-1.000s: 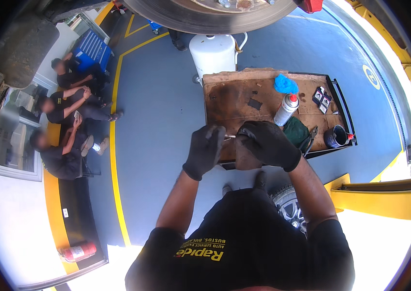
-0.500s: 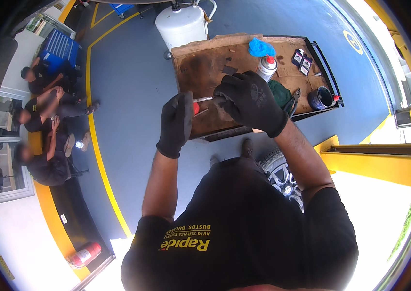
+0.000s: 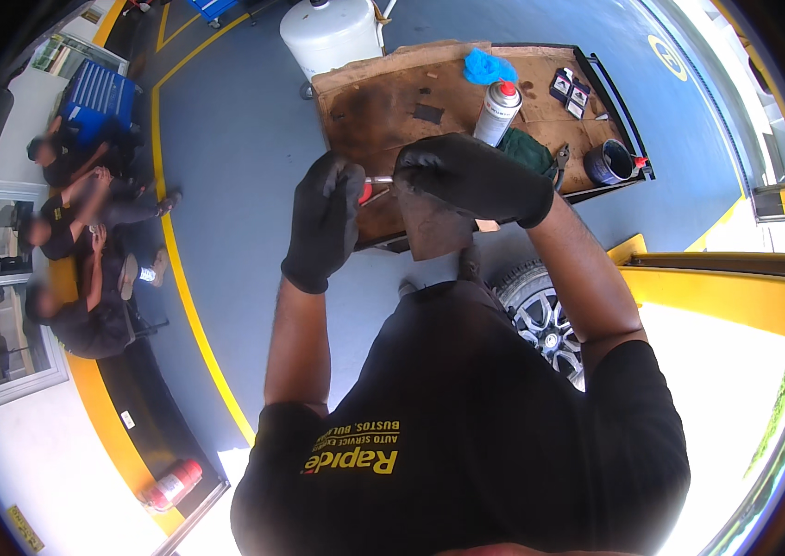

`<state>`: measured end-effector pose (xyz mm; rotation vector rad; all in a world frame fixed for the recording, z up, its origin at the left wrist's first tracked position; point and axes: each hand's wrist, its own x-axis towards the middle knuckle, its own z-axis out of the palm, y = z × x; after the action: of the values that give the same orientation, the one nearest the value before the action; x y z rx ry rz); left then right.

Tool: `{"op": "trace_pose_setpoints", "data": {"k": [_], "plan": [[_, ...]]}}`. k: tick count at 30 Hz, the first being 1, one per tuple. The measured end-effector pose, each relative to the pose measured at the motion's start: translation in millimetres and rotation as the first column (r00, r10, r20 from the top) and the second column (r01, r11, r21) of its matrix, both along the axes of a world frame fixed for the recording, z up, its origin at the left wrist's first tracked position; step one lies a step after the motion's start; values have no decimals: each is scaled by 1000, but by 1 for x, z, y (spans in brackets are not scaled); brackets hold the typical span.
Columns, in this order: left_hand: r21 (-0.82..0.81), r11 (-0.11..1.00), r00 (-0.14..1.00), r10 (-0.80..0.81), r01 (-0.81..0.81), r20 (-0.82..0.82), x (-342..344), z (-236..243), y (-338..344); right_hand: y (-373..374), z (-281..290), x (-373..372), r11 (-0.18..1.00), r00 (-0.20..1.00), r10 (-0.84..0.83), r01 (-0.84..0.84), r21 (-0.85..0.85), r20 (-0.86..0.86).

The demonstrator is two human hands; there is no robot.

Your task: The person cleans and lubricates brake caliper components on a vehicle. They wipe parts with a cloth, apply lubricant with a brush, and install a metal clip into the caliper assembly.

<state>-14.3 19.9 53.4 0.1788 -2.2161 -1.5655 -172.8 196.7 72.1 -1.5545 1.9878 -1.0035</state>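
My left hand (image 3: 326,218), in a black glove, is closed on one end of a short, slim metal rod (image 3: 379,180). The rod's other end meets the fingers of my right hand (image 3: 476,178), also gloved in black. A dark brown sheet (image 3: 436,229), which looks like sandpaper, hangs from my right hand's closed fingers. Next to my left fingers shows a small red piece (image 3: 365,194); whether I hold it is unclear. Both hands are above the near side of a cart top lined with stained cardboard (image 3: 374,116).
On the cart are a spray can (image 3: 498,113), blue cloth (image 3: 489,67), small dark boxes (image 3: 570,92), green cloth (image 3: 527,150), pliers (image 3: 560,165) and a dark tub (image 3: 609,164). Behind stands a white tank (image 3: 329,37). Nearby are a wheel (image 3: 545,320) and seated people (image 3: 87,222).
The brown sheet has come into view below my right hand. Both hands have shifted slightly left, and the rod still spans them. The whole view has shifted a little.
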Motion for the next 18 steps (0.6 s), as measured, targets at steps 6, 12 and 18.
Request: {"op": "trace_pose_setpoints", "data": {"k": [6,12,18], "plan": [[274,961,996,-13,35,-84,1,-6,9,4,7,7,996,997,-39,33,-80,-70],[-196,978,987,48,-78,-155,4,-7,9,-12,17,31,965,945,-82,-4,-262,-316],[-414,897,960,36,-154,-278,5,-19,-3,-12,13,36,972,978,-80,33,-234,-195]]}}
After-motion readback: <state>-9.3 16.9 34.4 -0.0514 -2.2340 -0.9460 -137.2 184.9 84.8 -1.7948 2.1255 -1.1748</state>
